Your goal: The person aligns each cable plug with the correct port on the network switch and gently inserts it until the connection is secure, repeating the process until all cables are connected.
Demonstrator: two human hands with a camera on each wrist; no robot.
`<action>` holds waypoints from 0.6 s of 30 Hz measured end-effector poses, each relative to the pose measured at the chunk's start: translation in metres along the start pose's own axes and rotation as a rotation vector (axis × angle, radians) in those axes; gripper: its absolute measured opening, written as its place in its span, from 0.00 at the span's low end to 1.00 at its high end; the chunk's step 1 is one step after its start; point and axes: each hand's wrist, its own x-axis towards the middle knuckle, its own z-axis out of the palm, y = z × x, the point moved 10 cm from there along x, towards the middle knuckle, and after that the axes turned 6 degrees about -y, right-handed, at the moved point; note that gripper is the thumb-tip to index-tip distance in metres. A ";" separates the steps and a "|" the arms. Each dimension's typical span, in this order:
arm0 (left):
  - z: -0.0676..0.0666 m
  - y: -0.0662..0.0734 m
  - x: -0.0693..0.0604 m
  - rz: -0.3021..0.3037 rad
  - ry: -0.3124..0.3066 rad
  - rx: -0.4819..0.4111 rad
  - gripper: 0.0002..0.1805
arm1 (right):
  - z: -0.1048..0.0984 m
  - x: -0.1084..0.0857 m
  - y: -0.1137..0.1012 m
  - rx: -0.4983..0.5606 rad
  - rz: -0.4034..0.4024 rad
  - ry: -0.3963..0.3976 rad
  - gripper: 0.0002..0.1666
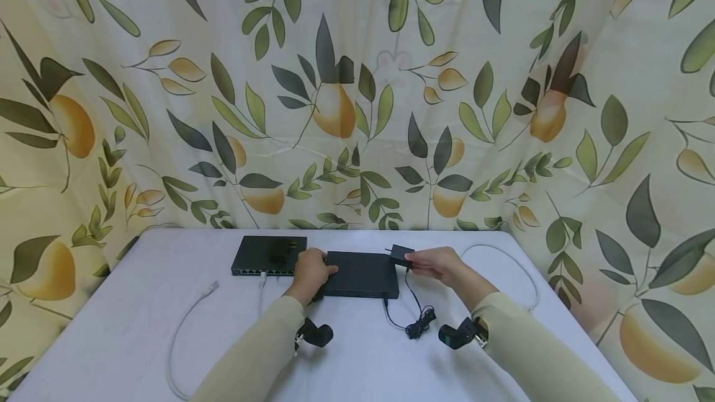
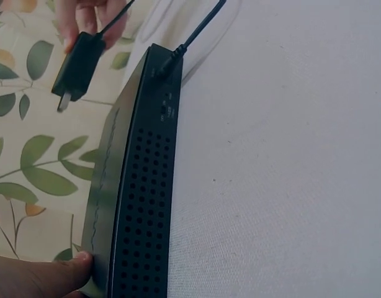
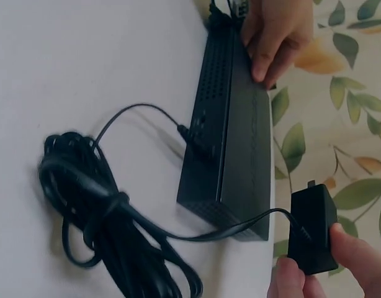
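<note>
Right grip [image 1: 431, 263]: power adapter [image 1: 400, 255] pinched by thumb and fingers, near the right end of the black box [image 1: 360, 273].
Left grip [image 1: 310, 272]: box held at its left end, on the desk [image 1: 131, 321].
Cord [image 1: 420, 326]: plugged into box, bundled.
Second box [image 1: 254, 254]: set left, white cable [image 1: 263, 278] plugged in.

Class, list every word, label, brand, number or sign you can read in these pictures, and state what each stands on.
No text is legible.
Perforated black box: pale markings near the power cord's plug, too small and blurred to read.
Network switch: any lettering around its ports is too small to read.
Power adapter: no lettering can be made out.
Curtain: leaf and fruit prints, no words seen.
</note>
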 end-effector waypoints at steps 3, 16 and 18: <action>0.000 0.000 -0.001 0.001 -0.006 0.001 0.21 | 0.008 0.000 -0.003 -0.031 -0.017 -0.001 0.27; -0.001 0.000 -0.001 0.026 0.004 -0.013 0.20 | 0.040 0.002 -0.007 -0.133 -0.028 -0.027 0.25; -0.001 0.000 -0.002 0.029 0.009 -0.008 0.19 | 0.043 0.003 -0.006 -0.153 -0.028 -0.026 0.25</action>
